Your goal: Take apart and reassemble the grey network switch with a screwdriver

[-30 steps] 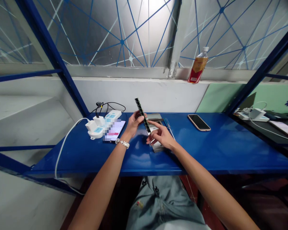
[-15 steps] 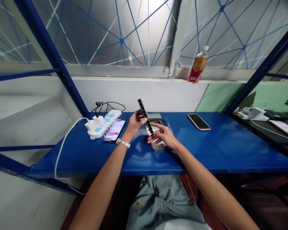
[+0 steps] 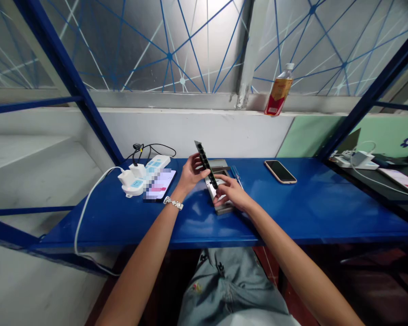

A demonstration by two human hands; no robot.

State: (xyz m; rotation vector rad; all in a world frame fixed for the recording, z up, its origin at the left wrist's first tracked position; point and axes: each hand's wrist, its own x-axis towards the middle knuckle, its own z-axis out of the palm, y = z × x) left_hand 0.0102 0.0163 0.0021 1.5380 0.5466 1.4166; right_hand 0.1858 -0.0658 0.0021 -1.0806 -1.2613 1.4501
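A narrow black part with a row of square sections is held tilted above the table, its top end leaning to the left. My left hand grips it along its middle, with the thumb on the near face. At its lower end, the fingers of my right hand are closed around the edge. Beneath both hands lies a grey metal case, partly hidden by them. A screwdriver with a blue handle rests just right of the case.
A white power strip with plugs and cables stands on the left of the blue table, beside a phone with a lit screen. Another phone lies to the right. A bottle stands on the window ledge.
The black part has turned slightly in my hands, showing more of its left face. My right fingers have curled in closer at its lower end.
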